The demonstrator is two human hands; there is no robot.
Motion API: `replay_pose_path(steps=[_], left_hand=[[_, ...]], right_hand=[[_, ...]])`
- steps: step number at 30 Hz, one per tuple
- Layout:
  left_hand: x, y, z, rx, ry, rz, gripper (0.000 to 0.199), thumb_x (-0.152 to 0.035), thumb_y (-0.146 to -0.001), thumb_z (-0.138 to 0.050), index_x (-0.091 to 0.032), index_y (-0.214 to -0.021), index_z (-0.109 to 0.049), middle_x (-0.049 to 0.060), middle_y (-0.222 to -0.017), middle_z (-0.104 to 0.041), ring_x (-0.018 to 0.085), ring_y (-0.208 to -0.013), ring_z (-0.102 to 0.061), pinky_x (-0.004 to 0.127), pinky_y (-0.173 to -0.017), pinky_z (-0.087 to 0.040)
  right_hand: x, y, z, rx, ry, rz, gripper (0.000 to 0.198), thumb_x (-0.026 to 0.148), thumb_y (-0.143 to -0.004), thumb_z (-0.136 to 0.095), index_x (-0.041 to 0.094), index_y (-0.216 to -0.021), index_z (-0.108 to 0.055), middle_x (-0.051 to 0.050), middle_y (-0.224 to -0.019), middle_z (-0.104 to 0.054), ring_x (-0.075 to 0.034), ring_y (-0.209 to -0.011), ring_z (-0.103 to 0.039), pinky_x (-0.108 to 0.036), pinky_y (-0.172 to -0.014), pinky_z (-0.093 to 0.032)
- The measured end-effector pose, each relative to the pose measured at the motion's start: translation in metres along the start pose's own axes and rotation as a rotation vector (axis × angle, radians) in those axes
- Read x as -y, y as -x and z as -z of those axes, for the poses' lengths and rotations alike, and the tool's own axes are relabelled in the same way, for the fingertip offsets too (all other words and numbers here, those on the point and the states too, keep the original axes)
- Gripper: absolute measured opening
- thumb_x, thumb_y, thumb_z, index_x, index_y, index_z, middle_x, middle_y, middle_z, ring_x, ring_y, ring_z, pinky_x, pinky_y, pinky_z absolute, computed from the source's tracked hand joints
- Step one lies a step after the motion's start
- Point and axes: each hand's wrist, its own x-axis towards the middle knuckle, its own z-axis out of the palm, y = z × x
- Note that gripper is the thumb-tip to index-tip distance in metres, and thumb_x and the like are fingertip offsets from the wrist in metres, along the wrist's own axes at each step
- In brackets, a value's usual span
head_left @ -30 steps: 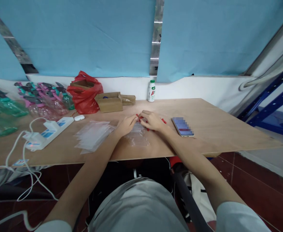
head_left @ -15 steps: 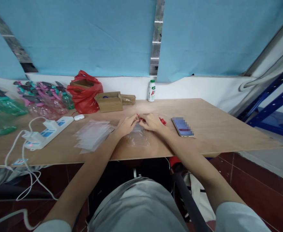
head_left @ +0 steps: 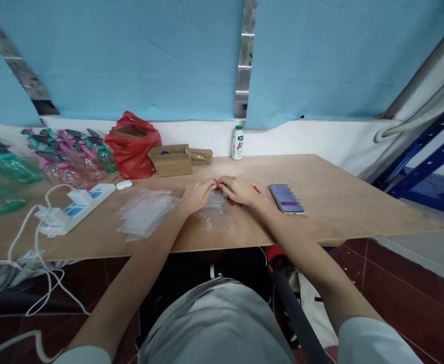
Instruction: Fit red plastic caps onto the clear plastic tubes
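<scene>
My left hand (head_left: 199, 195) and my right hand (head_left: 237, 190) meet fingertip to fingertip near the middle of the wooden table. Both are closed, pinching at a small red piece (head_left: 217, 184), mostly covered by the fingers; its kind is too small to make out. Below them lies a row of thin clear sticks (head_left: 219, 221) side by side. More red pieces (head_left: 256, 189) show beside and beneath my right hand, partly hidden by it. Left of my left forearm is a fanned stack of clear plastic bags (head_left: 145, 213).
A phone (head_left: 286, 198) lies to the right, and a white bottle (head_left: 237, 143) stands at the back. Behind on the left are a cardboard box (head_left: 172, 161), a red plastic bag (head_left: 134, 149), several spray bottles (head_left: 68, 156), and a power strip (head_left: 77, 210) with cables.
My right hand has shifted slightly and its fingers lie flatter. More red shows under its palm and less to its right. My left hand stays nearly in place.
</scene>
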Motion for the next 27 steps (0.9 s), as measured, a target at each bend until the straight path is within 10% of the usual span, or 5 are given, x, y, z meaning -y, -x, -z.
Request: replay_pose_path(steps=[7,15,23,27], left_hand=[[0.001,-0.005,-0.007,-0.037,0.066,0.032,0.049,-0.049,-0.116,-0.028,-0.027,-0.126,-0.07,0.008,-0.103,-0.079,0.027,-0.092,-0.073,0.034,-0.078,-0.045],[-0.012,-0.006,0.0,-0.143,0.289,-0.066,0.046,-0.048,-0.117,-0.029,-0.026,-0.122,-0.069,0.003,-0.102,-0.078,0.019,-0.088,-0.071,0.029,-0.083,-0.047],[-0.005,-0.002,-0.006,-0.165,0.021,0.096,0.045,-0.05,-0.115,-0.032,-0.03,-0.128,-0.071,0.008,-0.1,-0.08,0.028,-0.093,-0.074,0.034,-0.082,-0.047],[-0.002,-0.004,-0.008,-0.139,0.015,0.122,0.039,-0.051,-0.113,-0.042,-0.03,-0.122,-0.074,0.007,-0.107,-0.08,0.028,-0.099,-0.074,0.035,-0.083,-0.048]], right_hand=[[-0.01,-0.002,0.005,-0.061,-0.125,-0.106,0.038,0.043,-0.115,-0.044,0.021,-0.102,-0.072,-0.007,-0.095,-0.076,-0.02,-0.084,-0.066,-0.031,-0.087,-0.046],[-0.005,-0.003,0.005,-0.086,-0.785,-0.162,0.055,0.071,-0.107,-0.047,0.023,-0.083,-0.061,0.0,-0.076,-0.061,-0.016,-0.066,-0.054,-0.029,-0.064,-0.047],[-0.053,0.0,0.022,-0.611,-0.403,-0.346,0.04,0.057,-0.105,-0.05,0.022,-0.098,-0.068,-0.001,-0.077,-0.062,-0.018,-0.072,-0.056,-0.031,-0.07,-0.045],[-0.078,0.014,0.029,-0.53,-0.172,-0.422,0.034,0.044,-0.1,-0.057,0.022,-0.124,-0.066,0.001,-0.075,-0.068,-0.019,-0.068,-0.058,-0.031,-0.075,-0.045]])
